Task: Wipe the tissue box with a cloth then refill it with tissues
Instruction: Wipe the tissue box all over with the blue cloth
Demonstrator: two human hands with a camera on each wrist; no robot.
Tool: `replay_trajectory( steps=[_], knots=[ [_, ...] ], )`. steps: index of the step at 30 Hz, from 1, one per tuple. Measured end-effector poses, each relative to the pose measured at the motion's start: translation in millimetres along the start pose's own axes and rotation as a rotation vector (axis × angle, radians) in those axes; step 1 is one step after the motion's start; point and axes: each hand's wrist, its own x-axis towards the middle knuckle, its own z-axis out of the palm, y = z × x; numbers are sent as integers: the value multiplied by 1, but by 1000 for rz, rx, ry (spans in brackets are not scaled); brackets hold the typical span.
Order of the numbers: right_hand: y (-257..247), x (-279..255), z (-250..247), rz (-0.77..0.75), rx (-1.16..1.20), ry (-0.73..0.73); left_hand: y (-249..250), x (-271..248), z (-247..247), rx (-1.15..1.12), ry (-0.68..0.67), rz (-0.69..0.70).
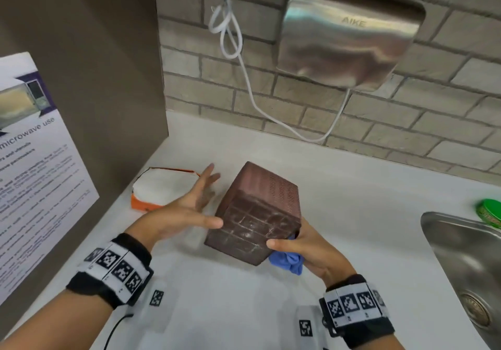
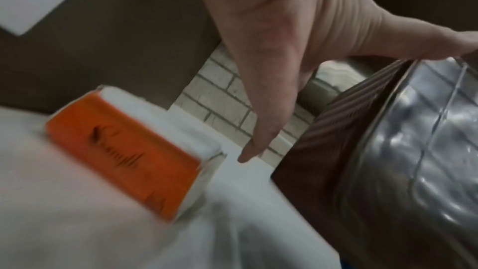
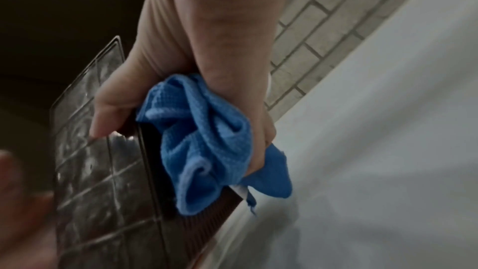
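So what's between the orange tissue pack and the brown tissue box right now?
The left hand, fingers straight, its thumb touching the tissue box. Below the fingers is only bare counter beside the tissue pack, clearest in the left wrist view.
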Motion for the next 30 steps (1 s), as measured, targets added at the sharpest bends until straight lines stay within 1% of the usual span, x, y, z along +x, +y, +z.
replay_trajectory(
  steps=[2, 3, 6, 8, 11, 13, 17, 20, 23, 24, 26, 27, 28, 30],
  knots=[
    [-3, 7, -3, -2, -105, 18, 11, 9, 4, 124, -55, 11],
    [-6, 10, -3, 9, -155, 32, 13, 14, 7, 148, -56, 3],
    [-15, 10, -15, 17, -251, 72, 8, 24, 14, 100, 24, 6],
    [-28, 3, -26, -26, -294, 188, -2, 29, 14, 66, 83, 22],
    [-53, -7, -37, -162, -291, 410, -13, 34, 15, 43, 157, 22],
    [-66, -7, -35, -234, -278, 455, -19, 37, 17, 64, 172, 22],
    [-65, 16, -11, -299, -489, 427, -27, 42, 22, 53, 190, 8],
    [-53, 38, 14, -375, -758, 308, -27, 43, 24, 51, 179, 21],
    [-52, 52, 46, -311, -1119, 275, -24, 42, 23, 77, 178, 43],
    [-52, 54, 57, -300, -1175, 251, -23, 42, 22, 104, 176, 59],
    [-49, 54, 75, -318, -1173, 182, -21, 43, 23, 174, 164, 80],
    [-49, 54, 76, -341, -1153, 163, -21, 43, 23, 193, 159, 93],
    [-52, 53, 72, -342, -1118, 164, -22, 44, 24, 201, 157, 108],
    [-59, 57, 54, -272, -958, 244, -23, 47, 25, 190, 182, 100]
  ],
)
